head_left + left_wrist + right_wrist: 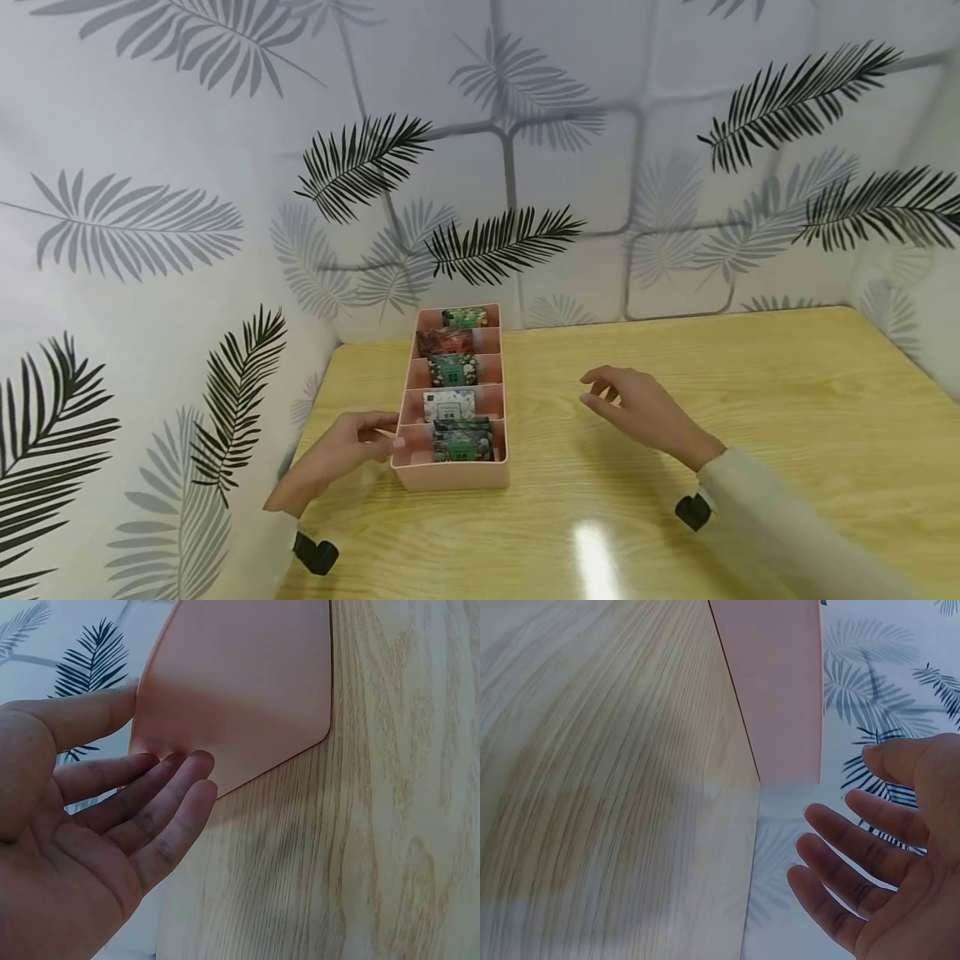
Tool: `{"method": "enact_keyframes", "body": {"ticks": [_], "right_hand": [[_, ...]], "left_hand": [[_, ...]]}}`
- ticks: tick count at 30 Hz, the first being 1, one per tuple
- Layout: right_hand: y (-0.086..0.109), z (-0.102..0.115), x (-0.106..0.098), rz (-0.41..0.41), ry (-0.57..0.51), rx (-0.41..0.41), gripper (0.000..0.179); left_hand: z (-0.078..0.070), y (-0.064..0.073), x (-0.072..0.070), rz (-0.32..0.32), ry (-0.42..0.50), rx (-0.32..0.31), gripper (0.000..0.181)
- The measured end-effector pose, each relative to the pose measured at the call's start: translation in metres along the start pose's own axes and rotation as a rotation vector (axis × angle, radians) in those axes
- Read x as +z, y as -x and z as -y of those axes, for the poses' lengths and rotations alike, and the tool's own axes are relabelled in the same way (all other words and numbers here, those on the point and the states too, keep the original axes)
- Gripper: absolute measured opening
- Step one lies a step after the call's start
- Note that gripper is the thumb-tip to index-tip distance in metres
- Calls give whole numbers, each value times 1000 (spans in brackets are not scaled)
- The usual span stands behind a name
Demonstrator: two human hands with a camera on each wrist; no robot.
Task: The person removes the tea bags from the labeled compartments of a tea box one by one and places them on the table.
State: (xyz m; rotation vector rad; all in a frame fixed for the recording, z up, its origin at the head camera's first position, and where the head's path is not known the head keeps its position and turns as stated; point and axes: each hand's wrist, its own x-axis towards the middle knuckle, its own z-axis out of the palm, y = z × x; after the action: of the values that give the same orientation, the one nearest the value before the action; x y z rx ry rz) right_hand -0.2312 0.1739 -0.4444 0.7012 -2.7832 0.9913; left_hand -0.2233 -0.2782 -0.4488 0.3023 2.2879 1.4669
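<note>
A pink divided storage box (450,477) stands on the table, its compartments in a row running away from me. Small printed packets lie in them: a green and dark one (462,446) nearest, then a white one (448,405), a dark flowered one (452,370), a red one (445,342) and a green-yellow one (465,317) at the far end. My left hand (347,450) pinches the box's left wall near the front, thumb over the rim and fingers against the outer side (247,682). To the right of the box, my right hand (637,406) hovers apart from it, fingers loosely bent and holding nothing.
The light wooden table (750,375) spreads to the right and in front of the box. White curtain-like cloth with leaf prints (570,183) hangs behind the table and along its left side. Each wrist wears a black strap device (692,512).
</note>
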Motion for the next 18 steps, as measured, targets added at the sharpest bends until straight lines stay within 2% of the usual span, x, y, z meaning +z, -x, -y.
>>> {"method": "enact_keyframes", "body": {"ticks": [6, 13, 18], "right_hand": [[-14, 17, 16, 32, -28, -33, 21], [-27, 34, 33, 45, -14, -124, 17], [-37, 48, 42, 46, -30, -167, 12]], "left_hand": [[2, 3, -1, 60, -5, 38, 63], [3, 5, 0, 63, 32, 47, 63], [2, 6, -3, 72, 20, 35, 64]]}}
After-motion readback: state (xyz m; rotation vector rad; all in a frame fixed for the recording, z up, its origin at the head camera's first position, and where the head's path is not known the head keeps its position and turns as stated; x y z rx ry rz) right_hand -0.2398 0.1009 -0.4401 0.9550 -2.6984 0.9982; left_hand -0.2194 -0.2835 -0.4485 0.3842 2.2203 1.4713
